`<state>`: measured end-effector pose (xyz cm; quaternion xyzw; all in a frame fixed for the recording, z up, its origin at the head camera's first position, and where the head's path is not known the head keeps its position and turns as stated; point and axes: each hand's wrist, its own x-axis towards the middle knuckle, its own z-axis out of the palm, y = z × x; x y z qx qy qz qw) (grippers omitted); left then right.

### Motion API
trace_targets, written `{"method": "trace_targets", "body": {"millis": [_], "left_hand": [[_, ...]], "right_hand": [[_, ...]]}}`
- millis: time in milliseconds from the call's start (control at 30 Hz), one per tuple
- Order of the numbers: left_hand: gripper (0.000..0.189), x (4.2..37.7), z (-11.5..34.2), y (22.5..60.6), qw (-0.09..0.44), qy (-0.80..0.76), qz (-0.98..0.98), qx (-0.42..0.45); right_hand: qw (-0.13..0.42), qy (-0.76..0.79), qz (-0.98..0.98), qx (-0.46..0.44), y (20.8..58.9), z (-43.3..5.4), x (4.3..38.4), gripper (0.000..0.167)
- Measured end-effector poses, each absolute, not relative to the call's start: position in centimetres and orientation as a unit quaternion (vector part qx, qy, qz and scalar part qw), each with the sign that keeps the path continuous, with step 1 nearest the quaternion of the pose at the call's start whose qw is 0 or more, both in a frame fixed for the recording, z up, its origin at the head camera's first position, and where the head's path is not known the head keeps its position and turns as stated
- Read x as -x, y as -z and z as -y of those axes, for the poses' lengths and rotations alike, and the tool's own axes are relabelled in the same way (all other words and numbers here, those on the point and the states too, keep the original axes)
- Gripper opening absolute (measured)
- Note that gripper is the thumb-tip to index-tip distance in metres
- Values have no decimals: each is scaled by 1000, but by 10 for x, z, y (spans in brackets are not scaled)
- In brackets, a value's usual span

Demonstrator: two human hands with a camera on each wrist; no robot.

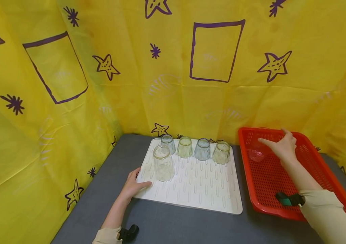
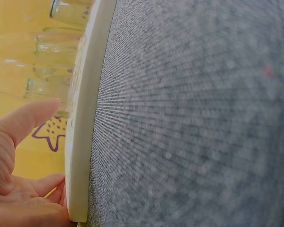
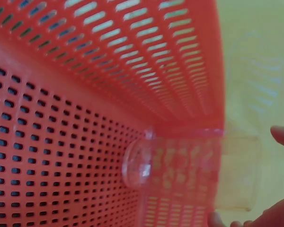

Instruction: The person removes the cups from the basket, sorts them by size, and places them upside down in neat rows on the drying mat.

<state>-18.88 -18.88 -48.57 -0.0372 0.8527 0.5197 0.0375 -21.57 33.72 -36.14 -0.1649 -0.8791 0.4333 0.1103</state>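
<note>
My left hand [image 1: 134, 184] rests at the left edge of a white ridged drying tray [image 1: 197, 183], its fingers against the edge and its thumb raised above it. A tall clear glass [image 1: 164, 166] stands on the tray close to that hand. Over the back left part of a red plastic basket [image 1: 270, 176] is my right hand [image 1: 284, 147], thumb and fingers spread wide. Below it, a clear glass [image 3: 236, 175] stands in the basket by the wall. In the right wrist view the thumb and fingers sit on either side of the glass's upper end, with a gap at the thumb.
Along the tray's back edge runs a row of several smaller tinted glasses, including a blue one [image 1: 202, 149] and a yellowish one [image 1: 221, 153]. Tray and basket lie side by side on a dark grey table [image 1: 173, 223]. A yellow patterned cloth [image 1: 130, 67] hangs behind and at the sides.
</note>
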Motion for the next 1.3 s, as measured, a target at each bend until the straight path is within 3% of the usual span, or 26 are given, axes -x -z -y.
{"method": "trace_targets", "body": {"millis": [167,500,967,1300], "left_hand": [[94,186,187,487,17,-513,-858,25],[92,190,186,485,41,-506,-860,49],[92,191,187,486,41,-502,-862,52],[91,190,187,485,41,-496,-866,54]], "right_hand": [[91,-426,883,172,370,-341,220,110],[82,-446,872,185,383,-347,229,112],[113,-453,872,149,389,-351,235,101],[122,-457,870,138,370,-346,222,96]]}}
